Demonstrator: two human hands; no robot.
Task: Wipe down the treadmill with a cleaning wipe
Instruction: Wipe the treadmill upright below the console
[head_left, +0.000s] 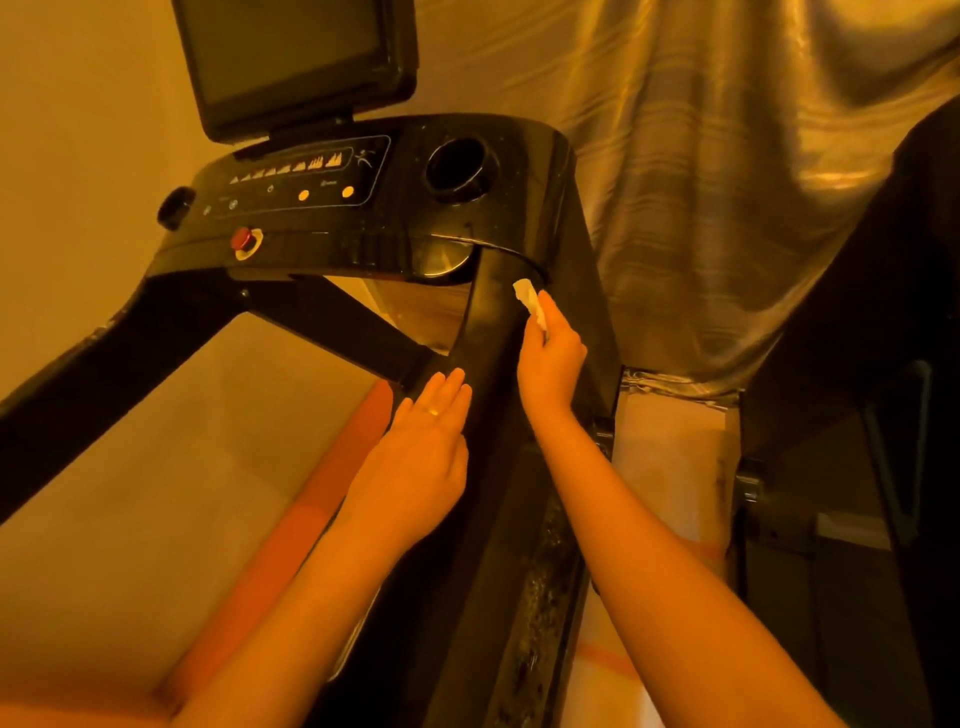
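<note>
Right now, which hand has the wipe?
The right hand pinches the white wipe against the treadmill arm; the left hand lies flat, fingers straight, holding nothing.

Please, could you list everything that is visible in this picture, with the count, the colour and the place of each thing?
treadmill: one, black, fills the middle of the view
screen: one, dark, top left
control panel: one, black, below the screen
round buttons: two, lit orange, on the control panel
stop button: one, red, below the control panel
cup holder: one, black, right of the control panel
handrail: one, black, below the cup holder
wipe: one, white, against the handrail
curtain: one, shiny pale fabric, behind the treadmill
ring: one, gold, on the left hand
left hand: fingers straight, resting on the handrail
right hand: pinching the wipe
</note>
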